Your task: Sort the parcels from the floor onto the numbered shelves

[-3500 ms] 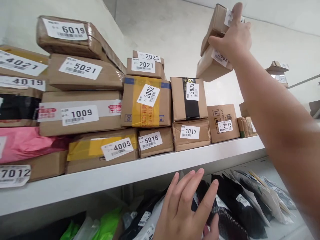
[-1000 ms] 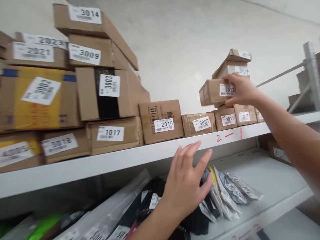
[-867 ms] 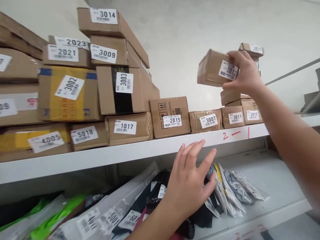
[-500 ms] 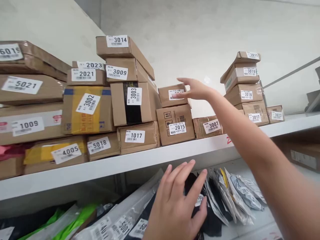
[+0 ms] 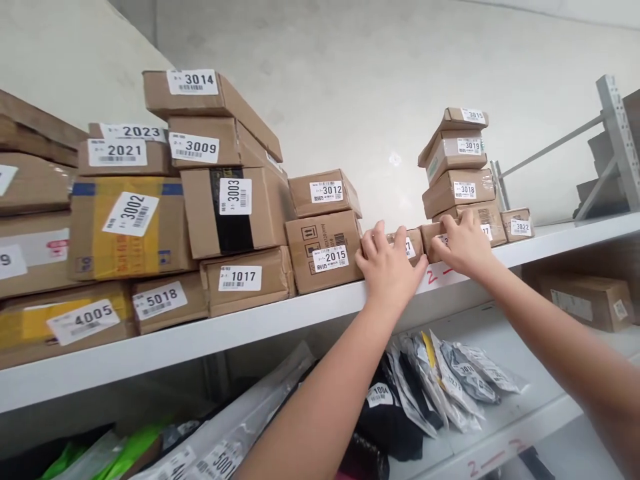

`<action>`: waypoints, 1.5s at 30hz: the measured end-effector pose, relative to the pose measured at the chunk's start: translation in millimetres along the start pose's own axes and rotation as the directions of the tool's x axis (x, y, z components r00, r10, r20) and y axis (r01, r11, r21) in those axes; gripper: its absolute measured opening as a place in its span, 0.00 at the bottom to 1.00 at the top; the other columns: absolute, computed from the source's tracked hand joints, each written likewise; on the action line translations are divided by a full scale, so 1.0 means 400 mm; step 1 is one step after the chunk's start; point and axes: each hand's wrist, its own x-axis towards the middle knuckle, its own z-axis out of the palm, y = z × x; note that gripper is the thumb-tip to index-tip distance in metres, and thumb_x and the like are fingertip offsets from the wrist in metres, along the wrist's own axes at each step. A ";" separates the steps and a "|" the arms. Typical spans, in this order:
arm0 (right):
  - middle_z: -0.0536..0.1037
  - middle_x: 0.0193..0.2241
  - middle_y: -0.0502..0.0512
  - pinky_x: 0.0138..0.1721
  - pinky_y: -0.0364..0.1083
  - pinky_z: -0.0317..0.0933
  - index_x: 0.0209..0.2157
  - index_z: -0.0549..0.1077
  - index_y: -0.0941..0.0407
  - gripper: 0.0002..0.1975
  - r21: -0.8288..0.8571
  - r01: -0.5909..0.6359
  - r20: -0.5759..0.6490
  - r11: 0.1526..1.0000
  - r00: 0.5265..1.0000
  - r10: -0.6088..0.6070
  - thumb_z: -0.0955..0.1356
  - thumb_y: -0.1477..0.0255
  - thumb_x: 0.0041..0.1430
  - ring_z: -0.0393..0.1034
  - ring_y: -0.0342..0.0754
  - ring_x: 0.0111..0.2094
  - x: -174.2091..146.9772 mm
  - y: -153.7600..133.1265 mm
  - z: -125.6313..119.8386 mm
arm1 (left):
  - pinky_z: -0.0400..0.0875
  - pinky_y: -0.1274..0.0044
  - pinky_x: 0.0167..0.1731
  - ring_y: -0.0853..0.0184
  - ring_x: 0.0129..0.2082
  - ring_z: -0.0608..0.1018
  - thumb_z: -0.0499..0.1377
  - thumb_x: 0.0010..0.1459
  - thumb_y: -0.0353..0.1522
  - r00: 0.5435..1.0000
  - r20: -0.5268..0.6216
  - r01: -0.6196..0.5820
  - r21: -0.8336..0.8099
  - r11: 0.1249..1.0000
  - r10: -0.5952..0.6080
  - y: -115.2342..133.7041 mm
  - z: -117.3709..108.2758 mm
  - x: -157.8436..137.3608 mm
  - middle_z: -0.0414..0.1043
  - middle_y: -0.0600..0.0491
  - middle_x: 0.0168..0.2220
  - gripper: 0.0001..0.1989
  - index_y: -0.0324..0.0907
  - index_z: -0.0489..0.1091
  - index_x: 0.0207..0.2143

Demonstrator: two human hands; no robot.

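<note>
In the head view, the left hand (image 5: 393,267) lies over a small cardboard box (image 5: 413,239) on the upper shelf (image 5: 250,328); its fingers are spread across the front and top, but whether this grip is closed on it I cannot tell. The right hand (image 5: 456,250) touches the neighboring carton (image 5: 429,233) to the right, its fingers bent against the front; whether it grips cannot be told either.

Just left of the left hand, the box labeled 3012 (image 5: 303,198) sits on the box labeled 2015 (image 5: 299,267). Farther left, the boxes labeled 3014 (image 5: 155,93), 3009 (image 5: 227,137), 3003 (image 5: 197,220) and 1017 (image 5: 273,273) form a stack. Right of the right hand, the box labeled 3022 (image 5: 510,233) stands beside another stack, topped by the box labeled 3015 (image 5: 453,120). Below, bagged parcels (image 5: 453,387) lean together on the lower shelf (image 5: 530,360).
</note>
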 end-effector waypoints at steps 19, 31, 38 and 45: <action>0.68 0.47 0.68 0.44 0.56 0.64 0.47 0.63 0.56 0.32 0.179 -0.037 -0.067 0.983 0.996 0.050 0.73 0.50 0.50 0.66 0.68 0.50 0.043 0.022 0.047 | 0.61 0.53 0.65 0.41 0.66 0.61 0.74 0.43 0.43 0.964 -0.161 0.201 -0.079 0.976 -0.211 0.057 -0.024 -0.009 0.61 0.39 0.61 0.37 0.45 0.72 0.57; 0.65 0.62 0.72 0.62 0.71 0.52 0.64 0.63 0.56 0.39 0.268 0.373 -0.303 0.888 0.908 -0.290 0.71 0.57 0.52 0.57 0.72 0.61 0.022 0.051 0.067 | 0.70 0.55 0.60 0.45 0.57 0.69 0.73 0.42 0.37 0.939 -0.317 0.089 -0.157 0.984 -0.136 0.057 -0.069 -0.021 0.68 0.44 0.50 0.26 0.44 0.74 0.46; 0.71 0.61 0.65 0.63 0.69 0.55 0.64 0.66 0.51 0.35 0.358 0.590 -0.173 0.724 0.804 -0.570 0.69 0.62 0.55 0.63 0.68 0.61 0.049 0.077 0.020 | 0.69 0.52 0.61 0.42 0.66 0.62 0.75 0.44 0.37 0.986 -0.100 -0.135 -0.017 0.991 0.133 -0.002 -0.160 -0.058 0.64 0.42 0.59 0.42 0.47 0.64 0.61; 0.78 0.55 0.64 0.53 0.62 0.70 0.55 0.75 0.54 0.22 0.731 0.310 -0.045 0.608 0.911 -0.411 0.66 0.64 0.61 0.74 0.60 0.52 0.171 0.027 -0.049 | 0.78 0.61 0.50 0.53 0.53 0.74 0.71 0.44 0.25 0.946 -0.121 -0.308 -0.034 0.951 0.302 -0.060 -0.214 -0.046 0.71 0.48 0.50 0.36 0.45 0.67 0.57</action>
